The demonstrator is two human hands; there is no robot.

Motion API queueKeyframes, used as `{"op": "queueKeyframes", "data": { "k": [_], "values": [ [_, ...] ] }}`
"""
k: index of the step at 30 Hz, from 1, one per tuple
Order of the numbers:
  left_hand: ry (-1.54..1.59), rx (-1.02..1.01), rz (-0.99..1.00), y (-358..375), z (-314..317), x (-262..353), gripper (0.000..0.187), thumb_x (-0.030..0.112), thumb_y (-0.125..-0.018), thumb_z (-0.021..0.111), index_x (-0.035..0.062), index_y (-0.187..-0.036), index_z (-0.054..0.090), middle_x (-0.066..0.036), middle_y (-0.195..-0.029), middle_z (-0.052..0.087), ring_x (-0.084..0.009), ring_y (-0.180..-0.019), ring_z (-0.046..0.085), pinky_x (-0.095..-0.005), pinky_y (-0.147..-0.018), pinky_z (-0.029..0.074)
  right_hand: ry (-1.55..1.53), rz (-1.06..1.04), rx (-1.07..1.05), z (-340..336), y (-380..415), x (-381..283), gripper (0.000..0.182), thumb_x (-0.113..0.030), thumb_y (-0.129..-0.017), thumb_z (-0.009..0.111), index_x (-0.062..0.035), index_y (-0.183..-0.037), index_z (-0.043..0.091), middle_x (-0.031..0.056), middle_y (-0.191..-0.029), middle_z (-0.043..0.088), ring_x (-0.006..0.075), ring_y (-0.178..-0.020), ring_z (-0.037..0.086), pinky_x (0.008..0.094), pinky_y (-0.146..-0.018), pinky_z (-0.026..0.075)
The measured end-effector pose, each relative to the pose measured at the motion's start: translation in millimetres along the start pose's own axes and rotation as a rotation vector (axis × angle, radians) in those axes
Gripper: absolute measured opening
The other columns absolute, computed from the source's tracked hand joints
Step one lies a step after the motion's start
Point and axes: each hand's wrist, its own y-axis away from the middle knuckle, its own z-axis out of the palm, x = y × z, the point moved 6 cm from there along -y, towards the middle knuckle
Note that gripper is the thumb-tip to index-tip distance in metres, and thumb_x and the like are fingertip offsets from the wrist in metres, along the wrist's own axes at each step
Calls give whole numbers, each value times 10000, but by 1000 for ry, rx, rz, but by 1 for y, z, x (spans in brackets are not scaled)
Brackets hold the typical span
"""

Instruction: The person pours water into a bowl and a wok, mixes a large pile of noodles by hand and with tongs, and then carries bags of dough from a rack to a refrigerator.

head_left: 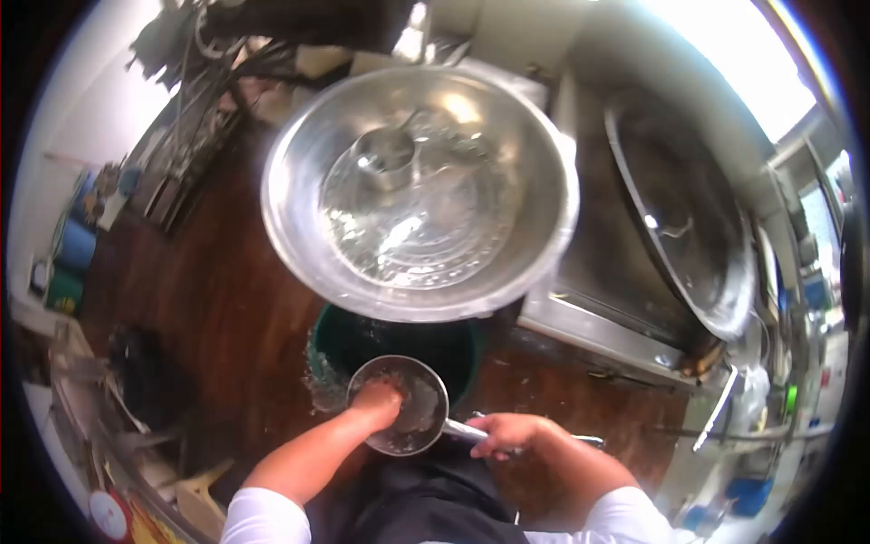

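Pan (422, 401), one, surrounds left hand (379, 403); right hand (504, 434) grips one handle (463, 430).

- A single view, from a camera worn on the person's head, facing forward and steeply down.
- The lens is very wide: straight edges bow, and the corners go black around a rounded picture.
- The left forearm (313, 455) and right forearm (587, 467) enter from the bottom edge, with the saucepan (437, 401) low in the middle.
- Close in, the steel basin (539, 204) looms large above centre; the brown floor (217, 299) lies farther off.
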Motion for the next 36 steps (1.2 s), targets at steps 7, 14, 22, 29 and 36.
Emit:
{"op": "queueKeyframes", "data": {
  "k": [7,14,22,29,36],
  "values": [
    [-275,-410,208,-45,-61,109,311,202,-806,562,57,-1059,670,-203,-1077,637,-288,-1042,613,-391,-915,462,-130,-280,188,59,134,13,536,-174,-815,677,-93,-1300,462,-49,-754,516,42,-576,471,196,-515,391],
    [-388,-162,167,-119,-133,211,284,141,-786,596,10,-1027,669,-189,-1011,661,-289,-874,670,-375,-765,544,-178,-366,248,6,240,19,494,-153,-806,668,-62,-1260,496,-44,-769,528,48,-650,474,207,-582,397],
    [491,343,33,-157,-241,273,183,176,-712,570,30,-808,624,-196,-773,633,-370,-758,615,-438,-676,474,-275,-454,578,-87,307,32,412,-25,-739,696,-52,-1129,565,10,-727,596,101,-571,556,234,-512,449],
    [563,763,2,-88,-267,202,32,66,-708,531,57,-678,531,-134,-608,516,-322,-599,540,-401,-563,422,-336,-624,648,-173,297,22,497,-48,-715,692,-20,-1185,529,36,-677,573,133,-493,534,260,-436,458],
    [645,288,-816,57,-121,47,304,355,-769,599,65,-793,686,-159,-876,665,-308,-869,633,-399,-732,486,-282,-562,639,-203,283,30,383,-122,-814,629,8,-1156,514,81,-740,599,180,-554,573,292,-472,475]
  ]
}}
